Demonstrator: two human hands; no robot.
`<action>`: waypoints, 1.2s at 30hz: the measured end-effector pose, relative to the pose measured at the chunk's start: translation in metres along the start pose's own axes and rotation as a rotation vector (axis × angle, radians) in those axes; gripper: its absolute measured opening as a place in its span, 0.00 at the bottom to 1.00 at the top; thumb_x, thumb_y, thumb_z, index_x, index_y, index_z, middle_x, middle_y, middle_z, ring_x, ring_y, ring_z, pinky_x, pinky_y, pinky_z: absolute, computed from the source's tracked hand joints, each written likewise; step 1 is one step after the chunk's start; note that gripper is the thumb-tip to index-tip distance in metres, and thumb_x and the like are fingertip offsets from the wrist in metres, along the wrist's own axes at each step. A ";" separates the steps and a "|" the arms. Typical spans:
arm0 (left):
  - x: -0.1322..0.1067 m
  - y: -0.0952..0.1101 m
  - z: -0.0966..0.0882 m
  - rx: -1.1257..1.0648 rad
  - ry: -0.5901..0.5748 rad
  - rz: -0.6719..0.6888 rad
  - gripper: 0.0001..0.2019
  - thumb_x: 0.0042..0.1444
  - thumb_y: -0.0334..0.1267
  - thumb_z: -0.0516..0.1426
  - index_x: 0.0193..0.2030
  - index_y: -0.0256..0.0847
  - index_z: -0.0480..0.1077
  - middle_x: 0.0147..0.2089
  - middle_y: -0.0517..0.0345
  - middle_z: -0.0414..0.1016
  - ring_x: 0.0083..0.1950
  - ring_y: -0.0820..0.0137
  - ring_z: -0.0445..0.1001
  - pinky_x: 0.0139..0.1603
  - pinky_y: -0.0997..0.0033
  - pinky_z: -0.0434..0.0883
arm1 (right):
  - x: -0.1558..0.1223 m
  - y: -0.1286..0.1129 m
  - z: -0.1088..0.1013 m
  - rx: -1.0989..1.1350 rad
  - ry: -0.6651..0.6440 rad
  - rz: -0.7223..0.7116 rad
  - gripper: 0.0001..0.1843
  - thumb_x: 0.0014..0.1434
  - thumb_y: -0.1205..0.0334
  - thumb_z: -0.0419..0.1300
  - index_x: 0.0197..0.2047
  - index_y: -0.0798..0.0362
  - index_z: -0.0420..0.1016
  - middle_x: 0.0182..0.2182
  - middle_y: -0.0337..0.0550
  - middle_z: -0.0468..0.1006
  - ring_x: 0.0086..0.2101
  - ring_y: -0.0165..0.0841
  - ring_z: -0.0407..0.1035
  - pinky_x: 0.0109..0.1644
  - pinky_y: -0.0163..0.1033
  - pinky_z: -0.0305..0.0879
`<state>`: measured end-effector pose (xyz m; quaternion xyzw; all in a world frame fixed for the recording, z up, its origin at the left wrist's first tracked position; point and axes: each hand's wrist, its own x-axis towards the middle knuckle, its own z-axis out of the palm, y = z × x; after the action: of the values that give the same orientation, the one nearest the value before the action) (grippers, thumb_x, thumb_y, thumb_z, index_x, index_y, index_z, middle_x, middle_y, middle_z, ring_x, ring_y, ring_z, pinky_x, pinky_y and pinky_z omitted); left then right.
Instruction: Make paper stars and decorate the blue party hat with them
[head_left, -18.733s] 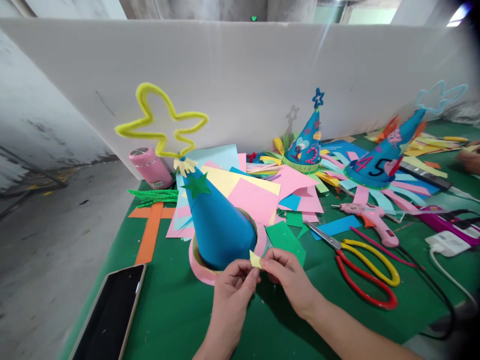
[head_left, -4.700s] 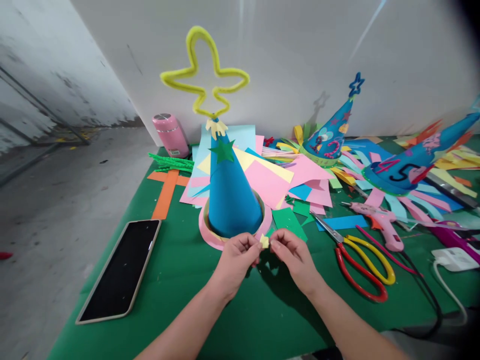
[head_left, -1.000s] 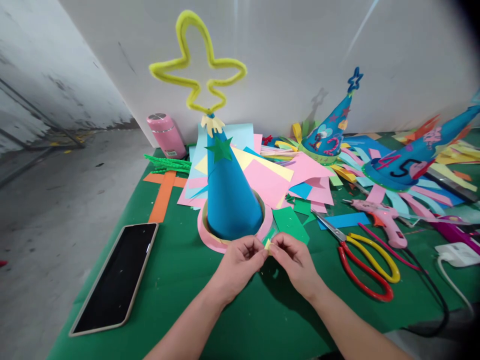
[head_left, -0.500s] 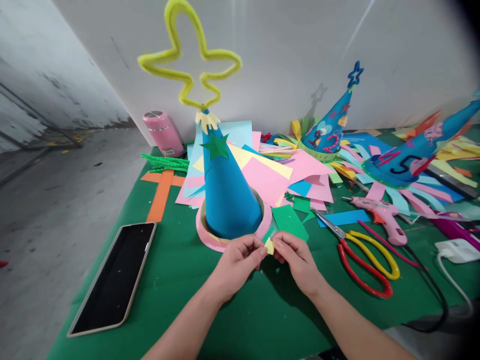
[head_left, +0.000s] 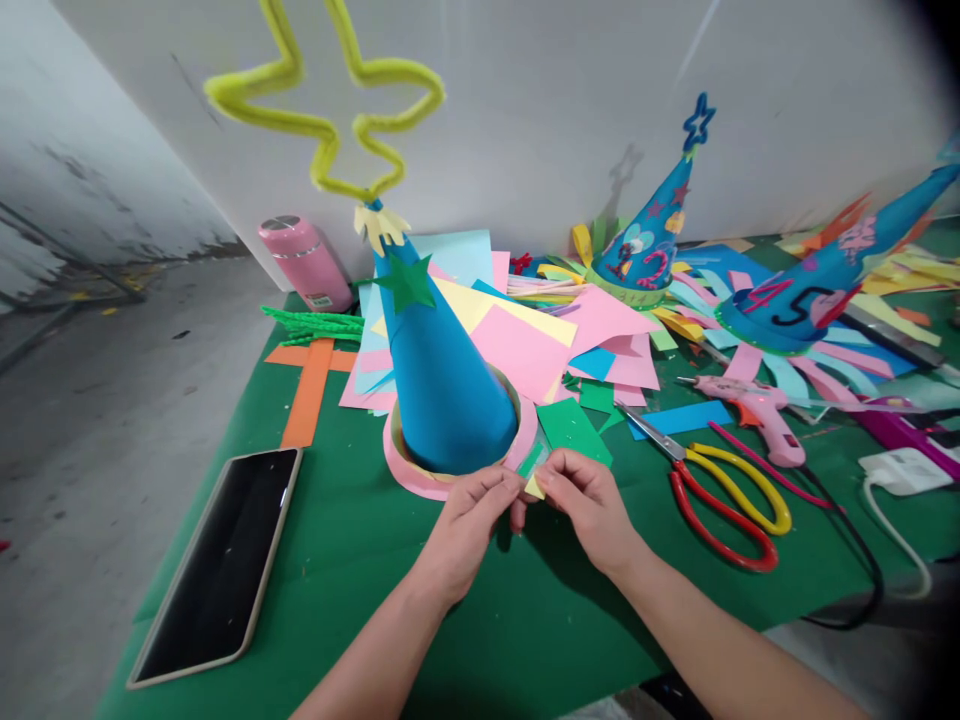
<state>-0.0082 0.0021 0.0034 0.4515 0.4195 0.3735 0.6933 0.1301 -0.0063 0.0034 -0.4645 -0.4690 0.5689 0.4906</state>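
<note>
A tiny yellow paper scrap (head_left: pixel 534 487) is pinched between the fingertips of my left hand (head_left: pixel 469 522) and my right hand (head_left: pixel 589 505), low over the green table cover (head_left: pixel 360 560). Just beyond my fingers stands a blue paper cone hat (head_left: pixel 442 385) with a pink brim, a green star and a yellow pipe-cleaner star (head_left: pixel 330 100) on top. Both hands are closed in a pinch, almost touching each other.
A black phone (head_left: pixel 217 565) lies at the left. Red-and-yellow scissors (head_left: pixel 720 495) and a pink glue gun (head_left: pixel 754 410) lie to the right. Coloured paper sheets (head_left: pixel 525 345), a pink bottle (head_left: pixel 304 260) and two more decorated cone hats (head_left: pixel 649 240) sit behind.
My view has shifted, so the hat leans left. My hands stay pinched on the yellow scrap, which looks smaller and more tucked between the fingers than before.
</note>
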 end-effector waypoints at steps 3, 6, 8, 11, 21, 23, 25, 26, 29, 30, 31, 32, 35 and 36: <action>0.000 -0.003 0.002 0.002 0.014 0.015 0.13 0.54 0.40 0.53 0.21 0.38 0.66 0.20 0.62 0.63 0.26 0.73 0.61 0.29 0.73 0.59 | 0.000 0.000 0.000 -0.033 0.010 -0.022 0.14 0.54 0.58 0.55 0.20 0.53 0.62 0.14 0.31 0.59 0.18 0.24 0.52 0.22 0.32 0.53; 0.000 -0.004 0.002 0.021 0.045 0.021 0.12 0.52 0.38 0.55 0.20 0.38 0.65 0.19 0.63 0.62 0.24 0.75 0.60 0.27 0.74 0.57 | 0.000 0.002 -0.001 -0.129 0.015 -0.060 0.13 0.54 0.60 0.55 0.20 0.54 0.62 0.16 0.33 0.61 0.19 0.25 0.54 0.22 0.31 0.53; 0.000 -0.002 0.001 -0.020 0.063 0.001 0.11 0.50 0.37 0.55 0.20 0.38 0.64 0.18 0.64 0.61 0.23 0.75 0.59 0.26 0.75 0.56 | -0.001 0.002 -0.003 -0.196 -0.003 -0.095 0.13 0.56 0.61 0.53 0.22 0.54 0.64 0.18 0.34 0.62 0.21 0.25 0.56 0.23 0.31 0.54; 0.000 0.002 0.001 -0.118 0.075 -0.036 0.10 0.49 0.36 0.56 0.19 0.38 0.63 0.15 0.65 0.60 0.21 0.76 0.58 0.25 0.75 0.55 | -0.004 0.000 -0.006 -0.303 -0.003 -0.185 0.07 0.57 0.63 0.52 0.29 0.54 0.67 0.22 0.36 0.65 0.23 0.27 0.58 0.25 0.32 0.56; -0.002 0.006 0.001 -0.179 0.031 -0.079 0.09 0.47 0.36 0.56 0.18 0.37 0.65 0.15 0.64 0.61 0.21 0.76 0.58 0.25 0.75 0.56 | -0.003 -0.002 -0.023 -0.767 -0.137 -0.675 0.10 0.53 0.67 0.58 0.38 0.47 0.75 0.27 0.41 0.67 0.28 0.31 0.62 0.29 0.35 0.61; -0.002 0.006 0.001 -0.152 0.025 -0.064 0.10 0.47 0.36 0.55 0.18 0.38 0.65 0.16 0.63 0.62 0.22 0.75 0.59 0.26 0.75 0.57 | -0.002 -0.002 -0.025 -0.794 -0.137 -0.704 0.09 0.53 0.67 0.58 0.38 0.46 0.75 0.26 0.40 0.67 0.28 0.30 0.61 0.29 0.35 0.60; -0.002 0.007 0.000 -0.106 0.020 -0.049 0.10 0.48 0.36 0.55 0.18 0.38 0.64 0.16 0.63 0.62 0.23 0.75 0.59 0.26 0.75 0.57 | -0.003 -0.003 -0.026 -0.817 -0.147 -0.711 0.10 0.53 0.67 0.59 0.38 0.46 0.76 0.26 0.40 0.67 0.28 0.31 0.61 0.29 0.36 0.59; -0.002 0.007 -0.001 -0.078 0.017 -0.038 0.10 0.48 0.36 0.55 0.18 0.38 0.64 0.17 0.63 0.62 0.23 0.75 0.59 0.26 0.75 0.57 | -0.003 -0.004 -0.027 -0.823 -0.151 -0.716 0.10 0.53 0.67 0.58 0.38 0.46 0.76 0.26 0.40 0.66 0.28 0.31 0.61 0.29 0.36 0.59; -0.003 0.008 -0.002 -0.003 0.000 -0.001 0.10 0.48 0.35 0.54 0.18 0.38 0.63 0.17 0.63 0.61 0.23 0.75 0.59 0.27 0.75 0.56 | -0.004 -0.005 -0.028 -0.823 -0.166 -0.730 0.10 0.53 0.68 0.59 0.38 0.47 0.76 0.26 0.40 0.66 0.28 0.30 0.60 0.29 0.36 0.59; -0.003 0.009 -0.002 0.017 -0.010 0.009 0.10 0.48 0.34 0.54 0.18 0.38 0.63 0.17 0.63 0.61 0.24 0.74 0.59 0.27 0.74 0.56 | -0.004 -0.006 -0.029 -0.818 -0.171 -0.734 0.10 0.53 0.68 0.59 0.38 0.47 0.76 0.26 0.40 0.66 0.28 0.30 0.60 0.29 0.36 0.59; -0.003 0.009 -0.002 0.035 -0.021 0.019 0.10 0.49 0.34 0.53 0.18 0.38 0.63 0.18 0.63 0.61 0.24 0.74 0.59 0.27 0.74 0.56 | -0.003 -0.006 -0.029 -0.811 -0.177 -0.736 0.10 0.53 0.68 0.59 0.38 0.47 0.76 0.26 0.40 0.66 0.28 0.30 0.60 0.29 0.36 0.59; -0.004 0.010 -0.002 0.054 -0.033 0.028 0.10 0.49 0.33 0.53 0.18 0.38 0.63 0.18 0.63 0.61 0.24 0.74 0.59 0.27 0.74 0.56 | -0.003 -0.006 -0.030 -0.802 -0.186 -0.734 0.10 0.53 0.68 0.59 0.38 0.47 0.76 0.26 0.40 0.66 0.28 0.30 0.61 0.30 0.36 0.59; -0.005 0.014 -0.003 0.115 -0.061 0.054 0.10 0.50 0.32 0.52 0.19 0.38 0.63 0.20 0.63 0.61 0.25 0.74 0.59 0.28 0.74 0.56 | -0.002 -0.009 -0.030 -0.751 -0.211 -0.692 0.10 0.53 0.68 0.59 0.38 0.47 0.76 0.27 0.40 0.67 0.29 0.30 0.63 0.30 0.36 0.61; -0.006 0.015 -0.003 0.138 -0.069 0.060 0.09 0.50 0.32 0.52 0.20 0.38 0.63 0.20 0.63 0.61 0.25 0.74 0.59 0.28 0.74 0.57 | -0.002 -0.010 -0.030 -0.726 -0.217 -0.656 0.09 0.53 0.67 0.59 0.37 0.47 0.76 0.27 0.41 0.67 0.29 0.30 0.63 0.30 0.36 0.62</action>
<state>-0.0148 0.0026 0.0180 0.5231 0.4063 0.3486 0.6632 0.1612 -0.0056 0.0092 -0.3714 -0.8064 0.2299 0.3987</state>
